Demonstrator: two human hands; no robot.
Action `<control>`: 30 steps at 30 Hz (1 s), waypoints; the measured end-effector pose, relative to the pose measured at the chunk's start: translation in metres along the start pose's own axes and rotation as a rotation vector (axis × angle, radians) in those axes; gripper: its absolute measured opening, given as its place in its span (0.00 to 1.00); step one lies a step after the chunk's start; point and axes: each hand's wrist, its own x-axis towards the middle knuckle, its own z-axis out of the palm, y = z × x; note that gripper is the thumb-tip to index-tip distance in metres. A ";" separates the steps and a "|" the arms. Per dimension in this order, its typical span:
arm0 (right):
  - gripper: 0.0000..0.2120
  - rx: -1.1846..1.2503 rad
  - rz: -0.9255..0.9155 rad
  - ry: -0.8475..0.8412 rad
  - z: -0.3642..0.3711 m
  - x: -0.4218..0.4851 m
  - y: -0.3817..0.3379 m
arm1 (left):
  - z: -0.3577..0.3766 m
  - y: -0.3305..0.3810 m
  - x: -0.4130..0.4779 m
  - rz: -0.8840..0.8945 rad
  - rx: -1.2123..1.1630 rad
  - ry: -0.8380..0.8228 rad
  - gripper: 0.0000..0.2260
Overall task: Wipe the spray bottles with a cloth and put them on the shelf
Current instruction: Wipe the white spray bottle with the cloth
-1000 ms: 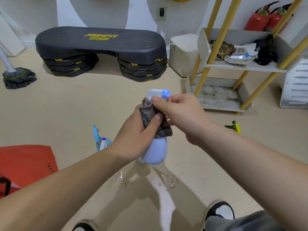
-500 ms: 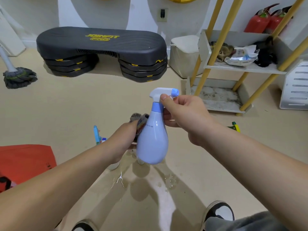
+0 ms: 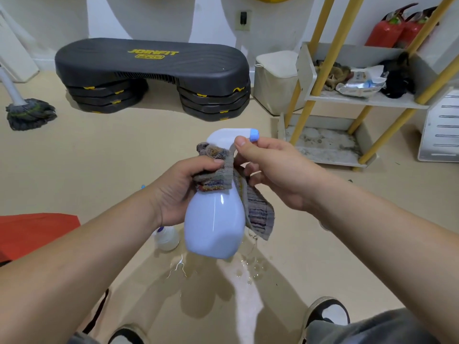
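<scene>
A pale blue spray bottle [image 3: 215, 224] with a white trigger head hangs in the air at the centre of the head view. My right hand [image 3: 270, 167] pinches its trigger head near the blue nozzle. My left hand [image 3: 181, 189] grips a striped grey cloth [image 3: 258, 212] wrapped round the bottle's neck, with one end hanging down on the right. A second small clear spray bottle [image 3: 166, 238] stands on the floor below my left wrist, partly hidden. The white shelf [image 3: 367, 100] with yellow posts stands at the right.
Water is spilled on the floor [image 3: 248, 266] under the bottle. A black step platform [image 3: 151, 75] stands at the back, a mop [image 3: 29, 115] at the left, an orange bag [image 3: 34, 232] at lower left. Rags and packets lie on the shelf's upper level. My shoes show at the bottom.
My left hand has come up from beside the bottle's body and wrapped the cloth round its neck again. My right hand stays on the trigger head.
</scene>
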 end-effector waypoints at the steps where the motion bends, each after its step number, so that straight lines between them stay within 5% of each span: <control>1: 0.12 -0.058 0.002 -0.006 -0.001 0.001 -0.001 | -0.004 -0.001 0.000 -0.004 -0.010 -0.033 0.14; 4: 0.16 -0.136 0.011 0.014 -0.003 0.002 0.004 | -0.010 -0.002 0.002 -0.034 0.055 -0.034 0.15; 9: 0.22 -0.189 -0.031 0.168 -0.001 -0.002 0.007 | -0.009 -0.018 0.011 0.131 0.550 0.335 0.15; 12: 0.25 -0.179 -0.060 0.190 0.004 -0.005 0.006 | -0.003 -0.030 0.012 0.163 0.669 0.397 0.13; 17: 0.26 -0.161 -0.134 0.285 0.005 -0.002 0.002 | 0.005 -0.043 0.010 -0.012 0.656 0.339 0.17; 21: 0.26 -0.156 -0.175 0.311 0.006 -0.001 -0.002 | 0.011 -0.062 0.008 -0.277 0.274 0.242 0.24; 25: 0.26 -0.111 -0.218 0.323 0.007 -0.002 -0.006 | 0.018 -0.061 0.011 -0.263 -0.037 0.246 0.24; 30: 0.25 0.053 -0.116 0.445 -0.009 0.008 -0.002 | 0.019 -0.057 0.017 -0.168 0.112 0.452 0.19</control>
